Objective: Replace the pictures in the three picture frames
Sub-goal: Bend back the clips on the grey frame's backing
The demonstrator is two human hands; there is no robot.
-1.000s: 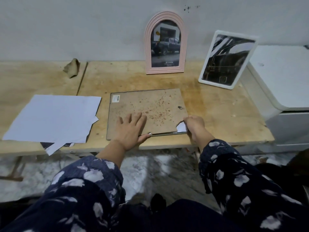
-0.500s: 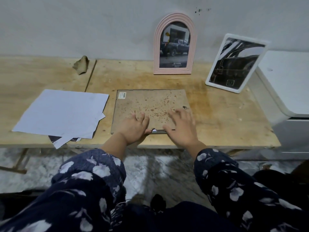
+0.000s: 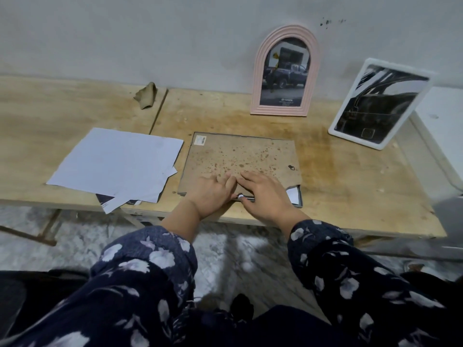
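A rectangular picture frame lies face down on the wooden table, its stained brown backing board [image 3: 240, 156] facing up. My left hand [image 3: 213, 194] and my right hand [image 3: 263, 194] rest side by side on the board's near edge, fingers laid flat on it. A white picture corner [image 3: 293, 195] shows at the frame's near right corner. A pink arched frame [image 3: 284, 71] with a truck photo leans on the wall. A white frame [image 3: 378, 103] with a dark photo stands tilted at the right.
A stack of white sheets [image 3: 117, 164] lies left of the face-down frame, with dark prints poking out below. A crumpled brown scrap [image 3: 146, 95] sits by the wall. A white appliance [image 3: 443, 136] borders the table [image 3: 350, 176] on the right.
My right hand left the frame's near right corner and moved left onto the backing board, beside my left hand. The view shifted so the table objects sit further right.
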